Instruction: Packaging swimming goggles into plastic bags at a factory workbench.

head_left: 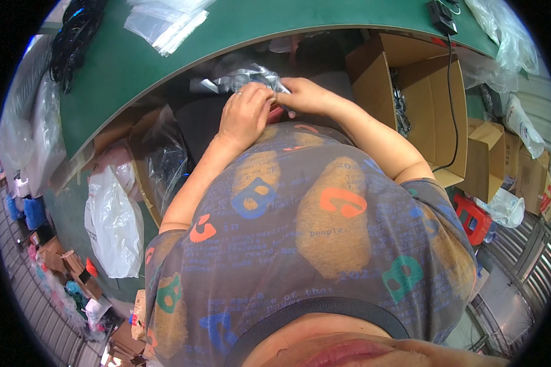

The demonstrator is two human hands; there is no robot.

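Shiny bag (242, 79) lies just past my L hand (246, 113), away from my body, & off to the L of my R hand (309, 96). Long axis runs approx. L–R across me, its R end at my fingers. Both hands are at that end, so neither is clearly nearer; most of the bag spreads out beyond the L one.

R hand: thumb pressed in on the bag's R end, other fingers hidden. L hand: fingers curled in, tips close by the R thumb; can't tell what, if anything, they pinch (my own knuckles block the view). Smth. red (277, 114) shows just under the hands, mostly covered.

Green desk (257, 27) curves past the bag, its near edge the main thing in the way ahead. Clear sleeves (165, 27) sit on it, far L. Open box (431, 104) stands R of my R forearm, w/ a black cord (452, 98) hanging across it; white sack (113, 220) is off L, well apart from both hands.
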